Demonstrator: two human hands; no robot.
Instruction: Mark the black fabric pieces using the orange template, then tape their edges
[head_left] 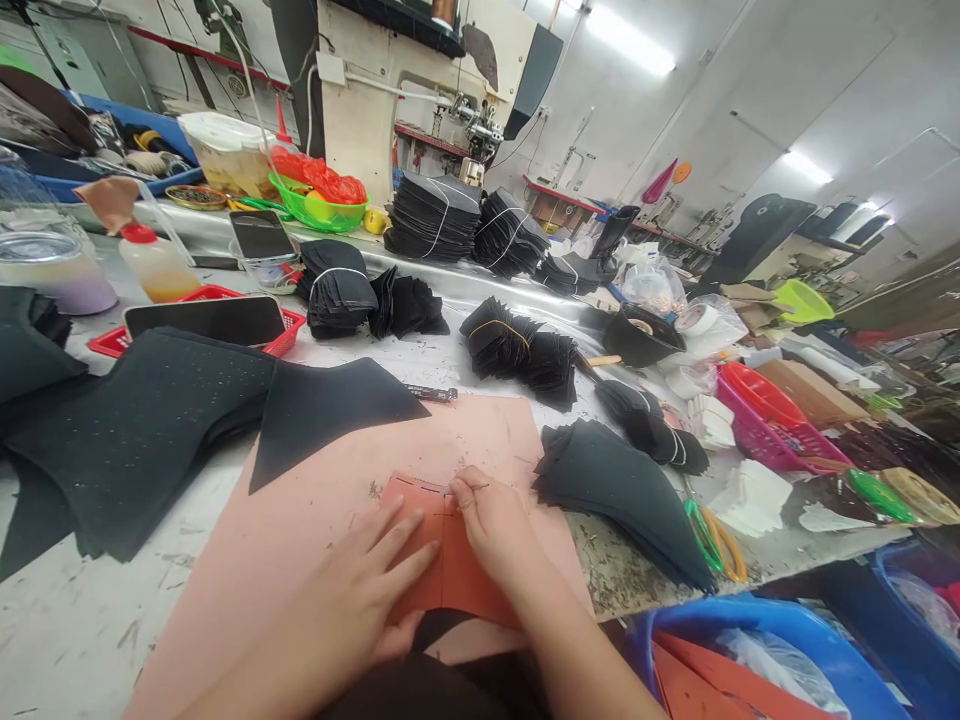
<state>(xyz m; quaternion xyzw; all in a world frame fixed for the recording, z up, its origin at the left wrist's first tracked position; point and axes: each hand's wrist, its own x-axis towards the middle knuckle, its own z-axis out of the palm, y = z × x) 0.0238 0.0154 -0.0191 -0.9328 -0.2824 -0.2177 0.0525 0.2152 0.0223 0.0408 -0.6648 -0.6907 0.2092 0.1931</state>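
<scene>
Fingers (pixel 405 550) of both hands atop the orange piece (pixel 431 560)

two hands (pixel 371 580), two phones (pixel 206 320), one pink sheet (pixel 472 425), one black marker (pixel 431 393), one magenta basket (pixel 776 435)

Left of the left hand (pixel 375 570), the pink sheet (pixel 225 590) lies bare toward the near side; low passage is open there. A narrower bare strip runs between the right hand (pixel 487 510) and the right stack (pixel 622 490), which laps the sheet's edge. The left stack (pixel 142 430) and black panel (pixel 330 400) obstruct the far left; the pen (pixel 430 393) lies by the panel's tip. Beyond the sheet, a short gap of tabletop (pixel 472 378) ends at the banded bundle (pixel 499 340).
</scene>
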